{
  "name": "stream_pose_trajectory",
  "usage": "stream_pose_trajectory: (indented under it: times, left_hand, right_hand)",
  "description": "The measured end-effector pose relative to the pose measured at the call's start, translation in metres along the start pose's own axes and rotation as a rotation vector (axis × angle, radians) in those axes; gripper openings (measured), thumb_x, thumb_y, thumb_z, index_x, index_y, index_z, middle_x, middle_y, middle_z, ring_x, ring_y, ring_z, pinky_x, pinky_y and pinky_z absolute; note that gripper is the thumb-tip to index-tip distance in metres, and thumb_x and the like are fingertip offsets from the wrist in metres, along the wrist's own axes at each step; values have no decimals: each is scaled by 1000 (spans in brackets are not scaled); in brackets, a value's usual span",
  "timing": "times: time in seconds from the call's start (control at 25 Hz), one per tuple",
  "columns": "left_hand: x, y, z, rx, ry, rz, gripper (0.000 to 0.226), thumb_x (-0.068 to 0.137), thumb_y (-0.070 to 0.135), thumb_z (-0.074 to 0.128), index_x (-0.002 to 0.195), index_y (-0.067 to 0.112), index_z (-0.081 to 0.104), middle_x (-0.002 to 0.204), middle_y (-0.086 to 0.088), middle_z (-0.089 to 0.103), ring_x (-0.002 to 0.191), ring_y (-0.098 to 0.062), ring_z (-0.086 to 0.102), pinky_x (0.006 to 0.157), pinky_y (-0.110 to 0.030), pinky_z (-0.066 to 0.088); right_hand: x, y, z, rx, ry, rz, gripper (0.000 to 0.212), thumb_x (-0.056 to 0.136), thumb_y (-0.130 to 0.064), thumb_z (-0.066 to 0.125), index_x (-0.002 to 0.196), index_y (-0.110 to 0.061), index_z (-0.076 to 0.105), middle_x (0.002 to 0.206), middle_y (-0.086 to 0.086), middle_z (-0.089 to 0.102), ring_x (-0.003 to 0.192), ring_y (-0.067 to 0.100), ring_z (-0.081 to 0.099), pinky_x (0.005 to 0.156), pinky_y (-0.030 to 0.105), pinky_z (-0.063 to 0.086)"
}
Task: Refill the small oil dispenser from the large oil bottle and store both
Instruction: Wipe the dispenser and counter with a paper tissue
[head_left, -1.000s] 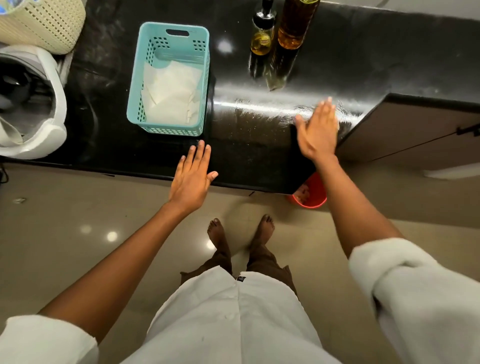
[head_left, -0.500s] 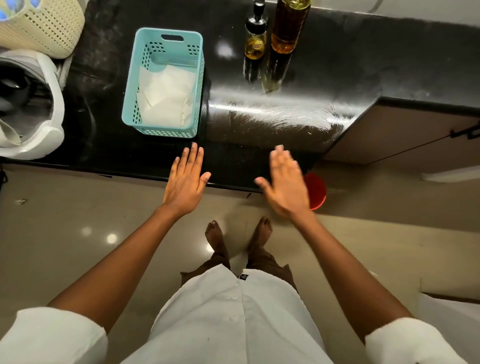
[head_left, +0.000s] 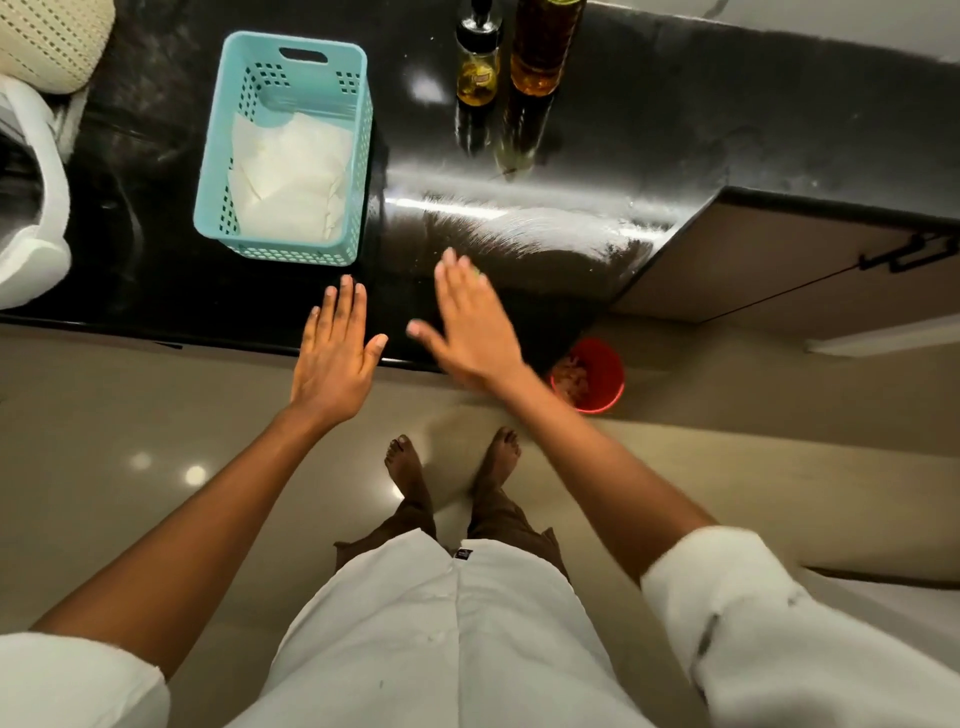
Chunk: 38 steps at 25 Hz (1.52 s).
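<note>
From the head camera, both hands hover flat over the near edge of the black counter (head_left: 727, 130), holding nothing: the left hand (head_left: 332, 358) has its fingers straight and close together with the thumb out, and the right hand (head_left: 470, 327), blurred, is likewise spread flat and empty. The small oil dispenser (head_left: 475, 73) and the large oil bottle (head_left: 543, 47) stand upright, just beside each other, at the far edge, well apart from both hands. A teal basket (head_left: 358, 130) with white paper in it sits to their left. No bottle is in hand yet, so I judge the refill has not started; the next move calls for a forward reach to the bottles. Compared with a second ago, the right hand has swung in from the counter's right corner to just beside the left.
</note>
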<state>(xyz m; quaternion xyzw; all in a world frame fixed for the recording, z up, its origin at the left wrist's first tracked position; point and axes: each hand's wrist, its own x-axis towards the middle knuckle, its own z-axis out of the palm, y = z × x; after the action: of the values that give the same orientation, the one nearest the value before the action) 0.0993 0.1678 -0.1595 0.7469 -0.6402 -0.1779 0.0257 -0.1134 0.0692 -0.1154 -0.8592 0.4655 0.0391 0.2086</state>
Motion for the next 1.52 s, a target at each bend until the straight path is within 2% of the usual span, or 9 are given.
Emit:
stream_pose_trajectory:
  times: [0.2,0.52,0.68,0.84,1.0,1.12,1.28,1.4,1.52]
  left_hand:
    - [0,0,2,12,19,-5,73,112,53,16,171,13,-1,179,-8,-8,165,-24,-10,133,-47,0]
    - [1,-1,-1,17,-23,-17,73,112,54,15,170,16,-8,178,-5,-16,164,-21,-16,134,-46,-5]
    - [1,2,-2,5,-32,-13,74,111,56,13,170,17,-9,178,-4,-17,164,-20,-18,134,-45,-6]
    - [-1,1,-2,9,-20,-20,75,110,56,13,170,17,-8,178,-3,-17,164,-20,-17,134,-45,-5]
    - [1,1,-3,-3,-29,-16,75,110,57,14,170,19,-10,178,-1,-19,164,-18,-19,133,-44,-7]
    - [1,0,-3,-15,-30,-15,74,110,57,14,170,20,-10,178,0,-19,164,-18,-19,134,-45,-6]
    - [0,1,-3,-1,-26,-19,74,111,57,13,170,18,-10,178,-2,-18,164,-19,-18,134,-46,-5]
    - [0,4,-2,-3,-21,-17,75,110,56,12,170,16,-8,178,-3,-17,165,-21,-16,134,-46,-4]
    - [1,1,0,16,-5,-9,75,110,56,13,170,16,-8,178,-4,-16,165,-21,-15,134,-47,-3]
  right_hand:
    - [-77,62,3,-68,-69,-136,94,105,-72,29,169,-5,9,178,14,-1,165,28,0,134,44,7]
    - [30,233,-95,85,117,442,116,89,-89,-3,169,-4,3,177,15,-5,165,30,-3,133,52,8]
    - [-14,179,-63,51,96,310,103,101,-80,12,168,-3,4,177,18,-3,164,32,-2,133,51,9]
    - [-78,73,-6,-3,-76,-84,99,104,-76,27,169,-6,0,177,15,-11,164,27,-10,134,44,1]
    - [-15,24,-1,-115,-72,-344,98,103,-76,25,168,-4,10,178,14,1,165,26,-1,133,46,10]
    - [55,74,-39,-61,16,-105,105,100,-81,13,167,0,15,175,21,14,162,36,17,132,48,16]
    - [27,164,-64,18,122,341,104,100,-82,8,168,-3,5,177,17,-1,165,30,1,133,51,11]
    - [-36,114,-28,33,103,299,100,104,-77,17,168,-3,3,177,18,-5,164,33,-4,133,51,8]
    - [-55,25,12,17,-47,-60,100,103,-78,20,169,-6,2,177,14,-10,164,27,-11,134,45,2]
